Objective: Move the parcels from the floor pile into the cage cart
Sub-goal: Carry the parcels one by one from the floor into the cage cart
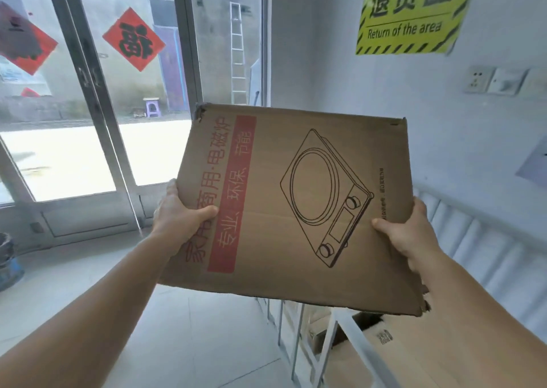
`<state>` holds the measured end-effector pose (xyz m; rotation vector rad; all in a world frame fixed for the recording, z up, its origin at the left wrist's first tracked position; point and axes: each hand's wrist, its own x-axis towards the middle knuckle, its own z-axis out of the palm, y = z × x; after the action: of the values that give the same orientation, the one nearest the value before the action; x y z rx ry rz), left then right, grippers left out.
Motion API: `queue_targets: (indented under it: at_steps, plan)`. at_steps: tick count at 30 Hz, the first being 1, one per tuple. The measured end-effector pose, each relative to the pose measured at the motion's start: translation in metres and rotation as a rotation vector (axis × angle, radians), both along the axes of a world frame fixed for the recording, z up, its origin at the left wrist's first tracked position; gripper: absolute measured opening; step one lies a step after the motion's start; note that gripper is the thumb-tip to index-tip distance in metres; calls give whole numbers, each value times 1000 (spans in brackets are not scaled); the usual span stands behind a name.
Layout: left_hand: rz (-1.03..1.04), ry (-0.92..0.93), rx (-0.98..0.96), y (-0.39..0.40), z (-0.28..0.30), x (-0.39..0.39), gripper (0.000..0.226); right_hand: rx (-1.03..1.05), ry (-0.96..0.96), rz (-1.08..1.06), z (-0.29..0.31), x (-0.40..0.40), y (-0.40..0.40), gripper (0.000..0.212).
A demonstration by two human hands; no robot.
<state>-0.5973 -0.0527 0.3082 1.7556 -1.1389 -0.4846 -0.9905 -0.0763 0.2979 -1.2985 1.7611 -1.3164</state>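
Both hands up, carrying 1 flat cardboard box in mid-air at about chest height, broad face toward the camera. Left hand grips the box's left edge, thumb across the front on the red printed strip, fingers hidden behind. Right hand grips the right edge, thumb on the front, fingers wrapped behind. Box face shows a line drawing of an induction cooker; near right corner is torn. Cage cart sits below the box, white bars visible, with another brown parcel inside it. Yellow sign on the wall reads "Return of the area". Glass door on the left.
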Motion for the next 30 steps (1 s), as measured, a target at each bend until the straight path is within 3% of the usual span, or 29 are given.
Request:
queue_targets:
  at_steps: [15,25,30]
  plan:
    - [-363,-139,6,-242,3,-63,66,80,-56,-374,-33,-47,-102,96]
    - [-493,-254,105,-407,-17,-152,101,128,-167,-495,-72,-112,-211,98]
    - [-562,-298,175,-468,-38,-197,99,180,-210,-557,-92,-139,-242,98]
